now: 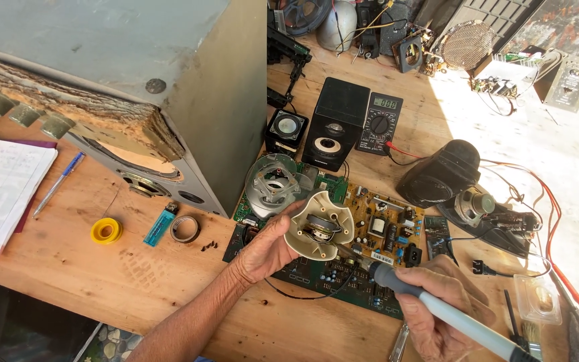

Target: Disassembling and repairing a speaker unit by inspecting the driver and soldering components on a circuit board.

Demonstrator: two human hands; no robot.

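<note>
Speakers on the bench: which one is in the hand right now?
The small driver in the cream housing, gripped by the left hand. The black boxed speakers stand untouched further back, beside the multimeter.

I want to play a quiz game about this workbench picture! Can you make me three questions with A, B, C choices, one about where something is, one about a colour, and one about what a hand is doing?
1. Where is the multimeter?
A. right of the black speaker box
B. on the notebook
C. under the circuit board

2. What colour is the tape roll?
A. red
B. yellow
C. white

3. What is the right hand doing?
A. lying flat
B. gripping a soldering iron
C. holding a pen

Answers:
1 A, it lies just right of the black speaker box.
2 B, the roll near the lighter is yellow.
3 B, fingers wrap the soldering iron, while the left hand holds a small speaker.
</note>
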